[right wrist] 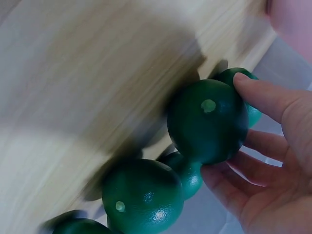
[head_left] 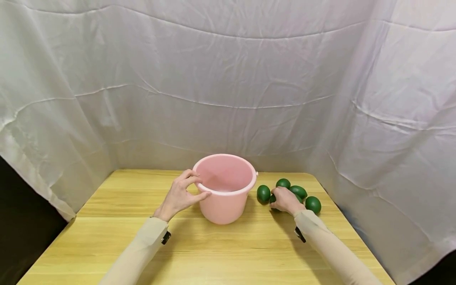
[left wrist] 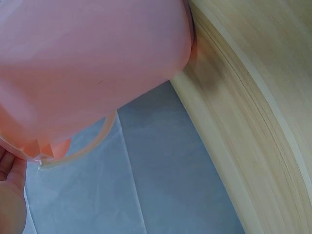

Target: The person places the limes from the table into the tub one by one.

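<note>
A pink bucket (head_left: pixel 222 209) stands upright on the wooden table. My left hand (head_left: pixel 179 196) grips its rim on the left side, the fingers over the edge and the thumb at the front. To the right of the bucket, my right hand (head_left: pixel 286 201) holds a dark green avocado (right wrist: pixel 207 122) between thumb and fingers; its pale stem end shows in the right wrist view. Around that hand lie several more avocados: one (head_left: pixel 263 194) near the bucket, one (head_left: pixel 283 183) behind, and one (head_left: pixel 313 204) at the right. The visible part of the bucket's inside holds nothing.
The wooden table (head_left: pixel 228 253) has its far edge just behind the bucket and the avocados. Pale grey cloth (head_left: pixel 228 91) hangs behind and at both sides. A whitish handle (left wrist: pixel 100 136) hangs from the bucket's rim.
</note>
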### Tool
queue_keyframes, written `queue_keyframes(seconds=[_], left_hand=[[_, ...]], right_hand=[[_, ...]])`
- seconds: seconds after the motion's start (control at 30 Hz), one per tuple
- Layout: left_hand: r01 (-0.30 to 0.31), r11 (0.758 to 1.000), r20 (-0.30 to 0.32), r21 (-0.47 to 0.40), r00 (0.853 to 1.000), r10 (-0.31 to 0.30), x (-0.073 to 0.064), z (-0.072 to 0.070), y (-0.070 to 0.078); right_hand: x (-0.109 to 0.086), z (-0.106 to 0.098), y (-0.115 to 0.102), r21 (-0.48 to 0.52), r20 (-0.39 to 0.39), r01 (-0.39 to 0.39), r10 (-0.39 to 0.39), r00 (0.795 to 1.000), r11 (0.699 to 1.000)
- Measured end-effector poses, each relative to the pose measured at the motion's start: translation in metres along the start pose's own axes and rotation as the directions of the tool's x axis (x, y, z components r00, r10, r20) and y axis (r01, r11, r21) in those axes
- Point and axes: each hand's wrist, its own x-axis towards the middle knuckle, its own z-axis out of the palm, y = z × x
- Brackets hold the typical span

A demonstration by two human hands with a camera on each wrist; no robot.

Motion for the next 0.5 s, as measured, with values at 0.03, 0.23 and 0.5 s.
queue_keyframes(seconds=[0.03,0.23,0.5], left_hand=[[-0.002,1.000,-0.001,0.002,1.000,0.002,0.000,0.000,0.000],[-0.008,1.000,-0.003,0.008,1.000,0.008,0.001,0.000,0.000],[-0.009,1.000,-0.001,0.010,1.000,0.009,0.000,0.000,-0.001]], right_hand=[[0.000,0.000,-0.001,0.008,0.003,-0.001,0.001,1.000,1.000],[-0.005,0.000,-0.002,0.005,0.007,0.002,-0.002,1.000,1.000],[-0.014,0.001,-0.005,-0.016,0.030,0.008,-0.008,1.000,1.000]])
